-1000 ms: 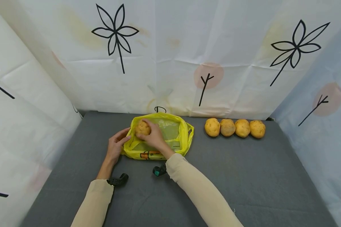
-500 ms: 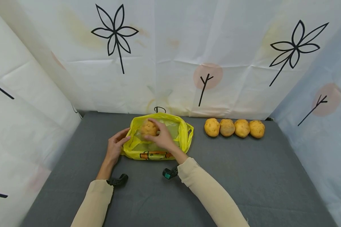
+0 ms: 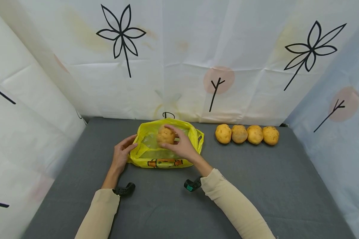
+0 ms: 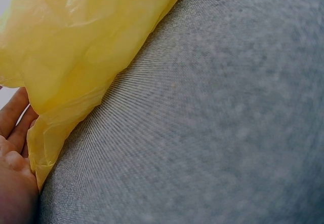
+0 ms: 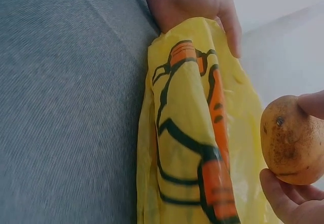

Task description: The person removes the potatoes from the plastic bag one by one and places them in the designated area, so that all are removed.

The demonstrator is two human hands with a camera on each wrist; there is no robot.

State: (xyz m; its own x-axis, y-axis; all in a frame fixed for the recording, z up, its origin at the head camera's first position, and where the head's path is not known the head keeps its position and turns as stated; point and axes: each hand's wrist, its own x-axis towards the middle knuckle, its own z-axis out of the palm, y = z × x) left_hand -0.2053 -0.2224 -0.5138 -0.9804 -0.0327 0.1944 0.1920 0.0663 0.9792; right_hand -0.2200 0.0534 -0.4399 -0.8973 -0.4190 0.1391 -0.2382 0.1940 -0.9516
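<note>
A yellow plastic bag [image 3: 143, 162] with an orange and black print sits on the grey table, its mouth spread wide. At its left side, my left hand [image 3: 121, 154] holds the rim, thumb over the edge and fingers along the outside. The left wrist view shows that palm beside the bag's wall [image 4: 76, 46]. My right hand [image 3: 183, 146] grips a potato [image 3: 166, 135] between thumb and fingers over the bag's mouth. In the right wrist view the potato [image 5: 291, 140] shows dark blemishes and is above the bag's printed front. The bag's floor is partly hidden by that hand.
Several potatoes [image 3: 239, 134] stand side by side in a row at the back right of the grey table [image 3: 257, 186]. Behind it hangs a white patterned cloth [image 3: 182, 49], with more cloth at both sides. Each wrist wears a black band.
My right hand has moved to the right with the potato, from the bag's left end to the middle of its mouth. The left hand has stayed at the rim.
</note>
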